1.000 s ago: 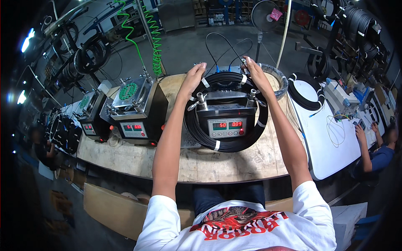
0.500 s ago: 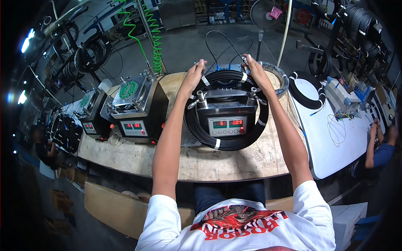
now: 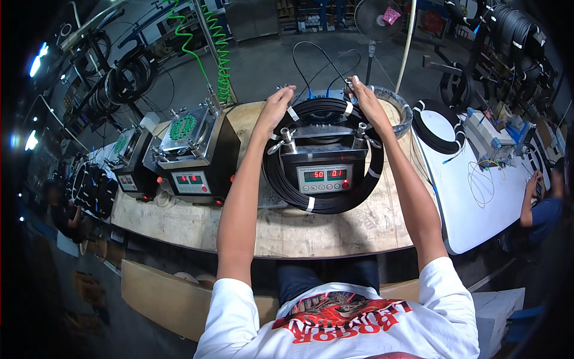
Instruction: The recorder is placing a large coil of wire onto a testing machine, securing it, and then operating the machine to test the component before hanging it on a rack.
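Observation:
A coil of black cable (image 3: 311, 203), bound with white ties, hangs around a bench machine (image 3: 290, 170) with a lit display panel (image 3: 326, 179). My left hand (image 3: 277, 109) is at the machine's far left corner, beside the top of the coil, fingers curled; what they grip is hidden. At the far right corner my right hand (image 3: 367, 103) has its fingers closed around a metal clamp post, of which only a bit shows. Two front clamp posts (image 3: 287, 141) with side levers stand untouched between my forearms. Blue-ended connectors (image 3: 311, 94) sit behind the coil on thin black leads.
To the left stand two similar machines, the nearer (image 3: 191, 158) with a green ring-shaped fixture (image 3: 183, 127) on top. Green air hoses (image 3: 222, 60) hang behind. On the white table (image 3: 460, 209) at right lie another cable coil (image 3: 439, 134) and a device; a co-worker's arm (image 3: 529, 200) reaches there.
The readings on my machine's display and on the one to its left have changed. My right fingers have shifted slightly at the clamp post. The co-worker's arm at right has moved a little.

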`<state>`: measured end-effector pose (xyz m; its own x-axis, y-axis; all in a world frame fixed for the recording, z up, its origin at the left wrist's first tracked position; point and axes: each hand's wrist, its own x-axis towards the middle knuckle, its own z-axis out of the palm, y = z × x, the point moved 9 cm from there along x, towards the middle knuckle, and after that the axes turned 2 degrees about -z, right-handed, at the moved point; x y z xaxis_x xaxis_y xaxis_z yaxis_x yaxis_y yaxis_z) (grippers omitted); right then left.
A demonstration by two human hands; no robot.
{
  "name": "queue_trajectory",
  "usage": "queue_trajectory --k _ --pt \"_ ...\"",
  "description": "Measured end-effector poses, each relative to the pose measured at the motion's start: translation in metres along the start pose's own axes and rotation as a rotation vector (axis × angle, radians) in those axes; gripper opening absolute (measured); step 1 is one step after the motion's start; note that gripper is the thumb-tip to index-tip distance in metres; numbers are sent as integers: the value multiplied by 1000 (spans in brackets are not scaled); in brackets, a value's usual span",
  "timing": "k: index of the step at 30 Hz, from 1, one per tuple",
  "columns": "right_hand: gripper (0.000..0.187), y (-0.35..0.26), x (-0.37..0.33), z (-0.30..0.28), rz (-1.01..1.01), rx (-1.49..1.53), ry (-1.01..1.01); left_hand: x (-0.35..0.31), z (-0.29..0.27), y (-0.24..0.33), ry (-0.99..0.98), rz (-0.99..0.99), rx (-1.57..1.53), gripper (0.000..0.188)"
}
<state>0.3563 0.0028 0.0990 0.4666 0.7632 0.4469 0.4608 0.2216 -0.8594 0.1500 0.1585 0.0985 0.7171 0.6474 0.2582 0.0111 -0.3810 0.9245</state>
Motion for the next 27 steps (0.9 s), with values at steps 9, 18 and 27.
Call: queue_trajectory --k 9,18,27 --pt "73 -10 -9 5 96 80 5 -1 -6 -7 30 -41 -8 50" --pt "78 -13 -10 2 93 37 2 -4 -3 1 58 -47 -45 47" --pt "80 -12 -9 2 90 30 -1 -5 -3 3 59 -64 5 54"
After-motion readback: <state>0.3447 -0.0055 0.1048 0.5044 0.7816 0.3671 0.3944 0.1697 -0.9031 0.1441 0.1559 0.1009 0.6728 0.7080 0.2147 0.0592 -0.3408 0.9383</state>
